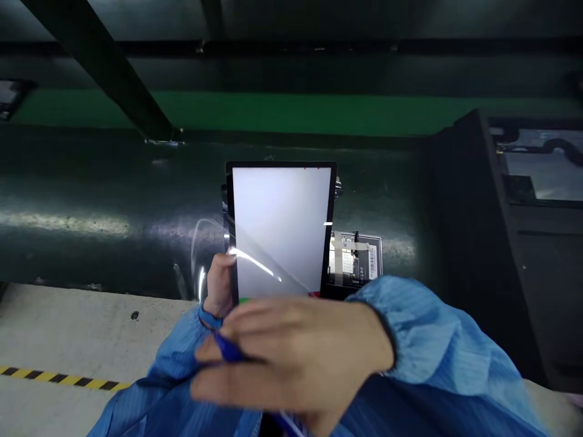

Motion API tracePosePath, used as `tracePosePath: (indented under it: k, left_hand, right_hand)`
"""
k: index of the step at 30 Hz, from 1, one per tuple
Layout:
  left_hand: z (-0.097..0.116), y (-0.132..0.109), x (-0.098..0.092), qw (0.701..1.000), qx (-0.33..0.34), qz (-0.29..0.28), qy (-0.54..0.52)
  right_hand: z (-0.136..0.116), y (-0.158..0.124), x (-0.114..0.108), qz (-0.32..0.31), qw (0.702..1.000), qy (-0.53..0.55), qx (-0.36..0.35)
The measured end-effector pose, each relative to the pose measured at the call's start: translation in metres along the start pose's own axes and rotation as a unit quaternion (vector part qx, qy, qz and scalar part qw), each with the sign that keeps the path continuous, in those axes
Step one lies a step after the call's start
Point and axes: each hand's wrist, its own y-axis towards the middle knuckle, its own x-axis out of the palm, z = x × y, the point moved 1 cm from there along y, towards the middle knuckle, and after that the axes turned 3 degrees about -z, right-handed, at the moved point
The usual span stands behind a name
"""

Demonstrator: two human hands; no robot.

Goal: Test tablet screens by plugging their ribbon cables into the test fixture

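Note:
A tablet [281,230] with a lit, nearly white screen and black border stands out in the middle of the view. My left hand [219,285] grips its lower left edge, thumb on the front border. A clear plastic film [255,258] curls across the lower left of the screen and past that edge, catching bright reflections. My right hand [296,352], smeared by motion, passes in front of the tablet's lower end. Between its fingers is a slim blue pen-like object [229,349]; its exact kind is blurred. The hand hides the tablet's bottom edge.
Right of the tablet lies an opened device [355,258] with exposed circuitry and labels. A tall black box [483,243] with device parts stands at the right. A dark green post [104,67] rises from the bench [91,182]. Yellow-black tape [64,379] marks the floor.

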Motion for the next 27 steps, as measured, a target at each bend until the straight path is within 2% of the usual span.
tracePosePath:
  k: [3, 7, 17, 23, 27]
  left_hand:
    - [-0.001, 0.001, -0.002, 0.995, -0.042, -0.048, -0.071]
    - [-0.004, 0.001, -0.003, 0.989, -0.059, -0.081, -0.112]
    - [-0.004, 0.002, -0.006, 0.988, -0.055, -0.095, -0.104]
    - [-0.005, 0.003, -0.007, 0.985, -0.066, -0.115, -0.112]
    - [-0.004, 0.002, -0.007, 0.983, -0.069, -0.126, -0.116]
  right_hand:
    - [-0.002, 0.001, 0.025, -0.039, 0.997, 0.008, -0.065]
    - [-0.002, -0.004, 0.038, -0.064, 0.995, 0.031, -0.068]
    - [-0.001, -0.003, 0.036, -0.086, 0.994, 0.063, -0.033]
    - [0.004, -0.003, 0.036, -0.078, 0.992, 0.026, -0.091]
    - [0.007, 0.002, 0.036, -0.097, 0.991, 0.016, -0.089]
